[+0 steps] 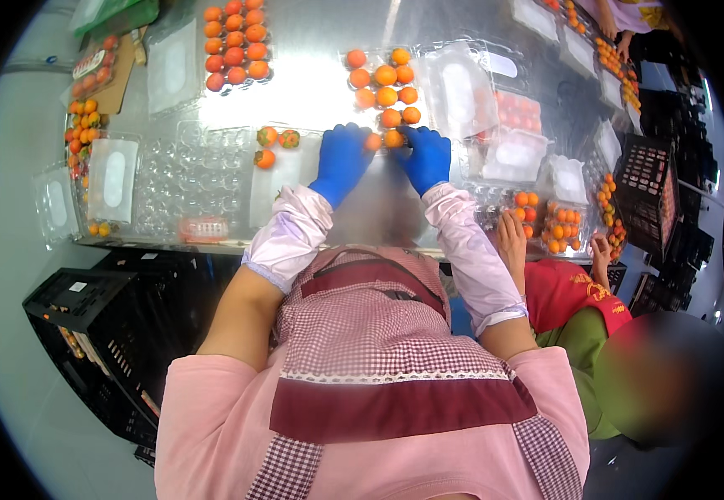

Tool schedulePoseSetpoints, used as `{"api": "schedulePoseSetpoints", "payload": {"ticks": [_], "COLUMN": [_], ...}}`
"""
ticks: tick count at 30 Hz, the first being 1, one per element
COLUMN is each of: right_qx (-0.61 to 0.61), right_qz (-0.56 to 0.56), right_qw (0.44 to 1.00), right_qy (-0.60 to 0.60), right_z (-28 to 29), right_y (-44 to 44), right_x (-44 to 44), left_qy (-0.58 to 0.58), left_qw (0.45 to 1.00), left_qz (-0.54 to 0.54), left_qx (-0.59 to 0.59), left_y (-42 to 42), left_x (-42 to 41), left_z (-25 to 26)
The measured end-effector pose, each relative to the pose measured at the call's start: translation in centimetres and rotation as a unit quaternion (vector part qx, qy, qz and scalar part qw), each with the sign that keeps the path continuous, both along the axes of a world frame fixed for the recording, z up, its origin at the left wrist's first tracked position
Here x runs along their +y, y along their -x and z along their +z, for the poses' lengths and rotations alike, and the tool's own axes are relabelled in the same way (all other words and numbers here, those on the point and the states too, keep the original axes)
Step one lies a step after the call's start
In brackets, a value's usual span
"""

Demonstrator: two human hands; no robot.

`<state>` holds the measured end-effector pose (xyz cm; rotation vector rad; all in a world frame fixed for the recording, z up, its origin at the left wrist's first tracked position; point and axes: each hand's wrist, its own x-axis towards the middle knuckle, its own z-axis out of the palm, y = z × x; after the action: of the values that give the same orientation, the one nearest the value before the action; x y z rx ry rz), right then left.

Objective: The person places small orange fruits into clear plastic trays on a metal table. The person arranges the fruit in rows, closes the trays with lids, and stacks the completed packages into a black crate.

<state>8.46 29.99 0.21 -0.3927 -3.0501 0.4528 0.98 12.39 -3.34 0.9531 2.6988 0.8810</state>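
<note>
Both my hands wear blue gloves. At the near end of a clear plastic tray [371, 62] with columns of orange persimmons, my left hand [344, 159] has its fingertips around one persimmon [373, 142]. Close beside it, my right hand [427, 159] has thumb and fingers at another persimmon [393, 139]. Their undersides are hidden, so whether they rest in the tray cannot be told. Left of my left hand, several loose persimmons [265, 159] with green calyxes lie by a white sheet [271, 187].
A filled persimmon tray [235, 40] lies farther back. Bare clear trays [180, 181] are at left. White-covered packs [459, 94] sit at right. A co-worker's hand [512, 240] is near packed persimmons [562, 228]. Black crates [87, 312] stand at lower left, below the metal table [312, 50].
</note>
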Motion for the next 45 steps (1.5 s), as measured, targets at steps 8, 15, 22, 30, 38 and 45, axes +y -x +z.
{"api": "schedulePoseSetpoints", "payload": {"ticks": [8, 15, 22, 30, 38, 45], "right_qx": [0.027, 0.06, 0.086, 0.061, -0.124, -0.12], "right_qz": [-0.029, -0.04, -0.081, 0.087, 0.178, -0.039], "right_qw": [0.999, 0.99, 0.964, 0.962, 0.974, 0.735], "right_qy": [0.011, 0.123, 0.238, 0.25, 0.071, 0.666], "right_z": [0.1, 0.6, 2.2, 0.3, -1.9, 3.0], "right_y": [0.0, -0.5, -0.9, 5.3, 10.5, 5.5], "right_x": [-1.1, -2.9, -4.9, -12.6, -16.0, -10.9], "left_qy": [-0.02, -0.096, -0.245, 0.031, 0.153, -0.198], "left_qw": [1.0, 0.995, 0.927, 0.981, 0.973, 0.88], "left_qz": [-0.004, 0.018, 0.258, 0.181, 0.171, 0.346], "left_qx": [0.012, -0.015, -0.121, 0.067, 0.02, -0.259], "left_y": [-0.7, -1.2, 4.1, 1.3, 1.5, 1.2], "left_x": [1.3, 0.5, -12.0, -17.2, -16.1, -17.1], "left_z": [-1.6, -0.1, -1.1, 1.1, 0.8, 2.5]}}
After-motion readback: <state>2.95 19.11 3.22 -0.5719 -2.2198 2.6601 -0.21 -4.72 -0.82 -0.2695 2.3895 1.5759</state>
